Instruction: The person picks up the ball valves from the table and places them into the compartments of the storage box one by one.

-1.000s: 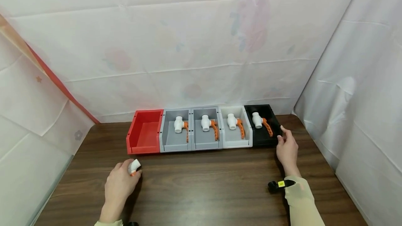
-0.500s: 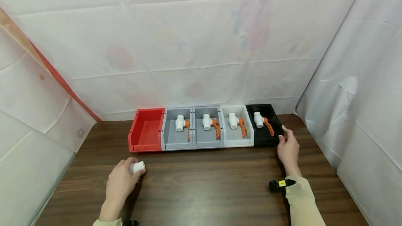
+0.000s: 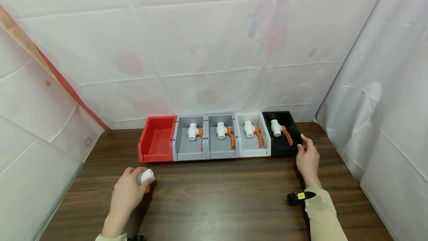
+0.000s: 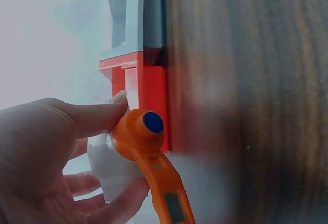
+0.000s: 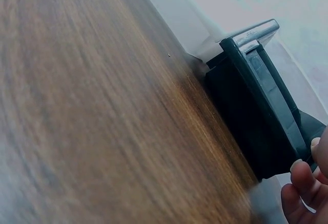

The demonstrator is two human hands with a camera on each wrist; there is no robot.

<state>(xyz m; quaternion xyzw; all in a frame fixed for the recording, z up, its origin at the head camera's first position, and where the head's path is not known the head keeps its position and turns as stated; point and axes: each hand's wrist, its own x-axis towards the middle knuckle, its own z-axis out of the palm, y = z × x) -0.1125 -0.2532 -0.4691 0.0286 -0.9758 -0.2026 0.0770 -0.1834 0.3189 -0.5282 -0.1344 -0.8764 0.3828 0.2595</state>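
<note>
In the head view my left hand (image 3: 125, 194) holds a white ball valve (image 3: 146, 175) over the table, in front of the red bin (image 3: 156, 140). The left wrist view shows thumb and fingers round its white body (image 4: 110, 170); its orange lever (image 4: 163, 180) with a blue cap points downward. My right hand (image 3: 308, 159) grips the right side of the black bin (image 3: 284, 151), thumb and fingertips at its front corner. Similar white valves with orange levers lie in the black bin, the white bin (image 3: 252, 151) and two grey bins (image 3: 189, 154).
The bins stand side by side at the back of the dark wood table (image 3: 217, 196), near a white cloth backdrop (image 3: 207, 47). Another white cloth (image 3: 394, 103) hangs on the right. No valve shows inside the red bin.
The valve has turned in my left hand: its open end swung right, then tipped up slightly, with some orange now below. My right hand stays at the black bin.
</note>
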